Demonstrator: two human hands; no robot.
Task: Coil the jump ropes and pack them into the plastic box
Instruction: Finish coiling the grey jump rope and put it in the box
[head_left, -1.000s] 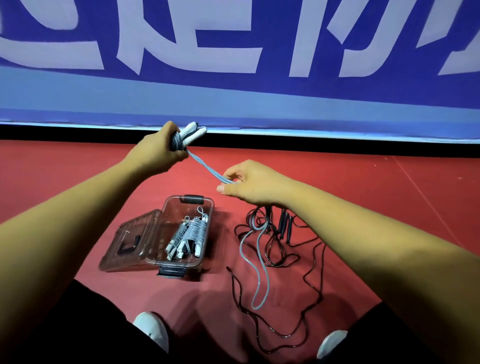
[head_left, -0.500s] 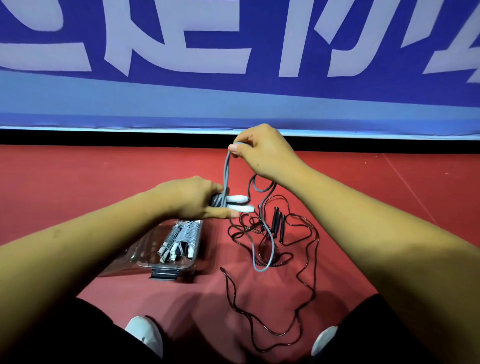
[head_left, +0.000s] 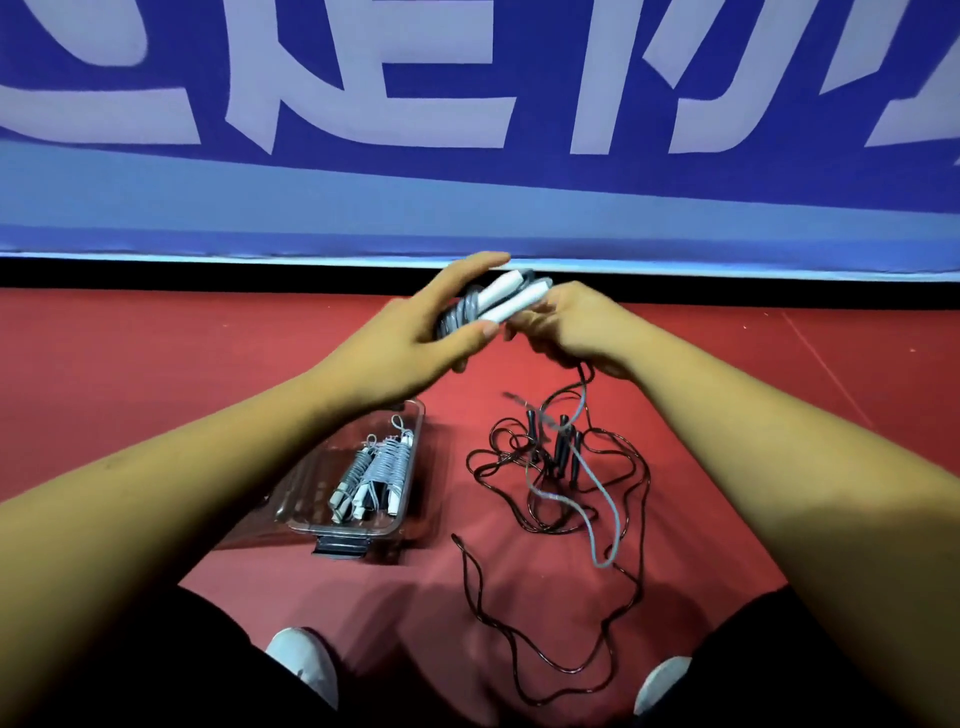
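Observation:
My left hand (head_left: 415, 332) holds a grey jump rope (head_left: 506, 296) by its two white handles, with several turns of cord wound round them. My right hand (head_left: 571, 325) grips the cord just right of the handles. The loose grey cord (head_left: 597, 488) hangs from my right hand down to the red floor. A clear plastic box (head_left: 400, 525) stands open below my left forearm, with coiled grey ropes (head_left: 376, 475) inside. Loose black jump ropes (head_left: 561, 457) lie tangled on the floor to the right of the box.
A blue banner (head_left: 467, 182) with white lettering runs along the back above a black strip. My white shoes (head_left: 304, 660) and dark trouser legs frame the bottom. Red floor (head_left: 156, 353) spreads to both sides.
Both hands rose and came together in front of the banner's edge. The right hand came down from its raised cord to the handles, and more cord is wound round them.

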